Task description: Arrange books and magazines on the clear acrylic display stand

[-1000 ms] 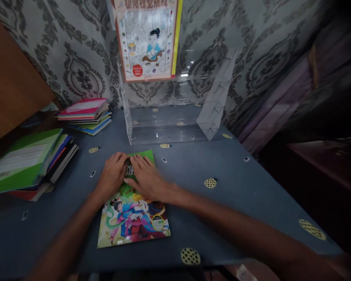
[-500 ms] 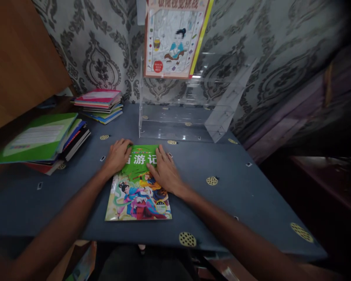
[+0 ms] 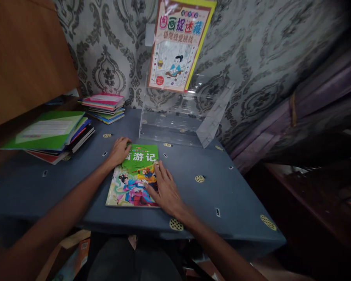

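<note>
A glossy paperback book with a green top, white Chinese characters and a colourful picture of costumed figures (image 3: 134, 187) is lying flat, cover up, just left of the middle of the frame. The bare left hand (image 3: 120, 151) is resting at its upper left corner, fingers lightly bent over the edge and covering part of the first character; it is not clenching. The bare right hand (image 3: 166, 189) is lying along the right edge, palm down and fingers extended, the thumb reaching onto the cover picture; it is pressing or touching without gripping. Both are sitting over a blue-grey tablecloth printed with yellow spotted fruit shapes (image 3: 231, 207), which is filling the centre of the frame.

Beyond the book, a clear plastic tiered rack (image 3: 213, 117) is standing right of upper centre, and a pink-bordered book with a yellow edge (image 3: 178, 47) is leaning upright at its top. To the left, a loose stack of books topped by a green cover (image 3: 46, 130) is lying near a smaller stack topped in pink (image 3: 103, 100). Grey patterned wallpaper (image 3: 108, 74) is covering the wall behind, while a purple curtain (image 3: 269, 121) is hanging at the right.
</note>
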Motion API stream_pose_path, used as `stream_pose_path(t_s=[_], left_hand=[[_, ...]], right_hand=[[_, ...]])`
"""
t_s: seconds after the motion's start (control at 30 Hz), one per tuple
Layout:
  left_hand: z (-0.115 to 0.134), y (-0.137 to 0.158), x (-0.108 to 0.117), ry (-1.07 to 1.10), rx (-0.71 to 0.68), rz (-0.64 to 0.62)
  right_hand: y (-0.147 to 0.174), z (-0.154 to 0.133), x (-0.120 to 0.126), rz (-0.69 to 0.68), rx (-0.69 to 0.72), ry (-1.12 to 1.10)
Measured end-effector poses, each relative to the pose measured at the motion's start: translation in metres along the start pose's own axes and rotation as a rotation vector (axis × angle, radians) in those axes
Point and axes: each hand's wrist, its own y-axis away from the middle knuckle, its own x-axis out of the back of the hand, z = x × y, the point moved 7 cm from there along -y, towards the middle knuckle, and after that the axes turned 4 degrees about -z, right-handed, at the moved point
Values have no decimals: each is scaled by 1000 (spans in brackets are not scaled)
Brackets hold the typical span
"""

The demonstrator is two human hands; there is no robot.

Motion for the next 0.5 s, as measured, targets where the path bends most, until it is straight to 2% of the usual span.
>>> stream_pose_path(t_s=[0.3,0.4,0.5], left_hand=[[-21,6,10,326,190,142],[-20,22,14,454,248,189],[-17,52,16,776,421,262]], right_hand=[[-1,-5,0,0,-35,4],[-1,-6,1,3,-44,-21],[-1,-6,3,14,-50,-54]])
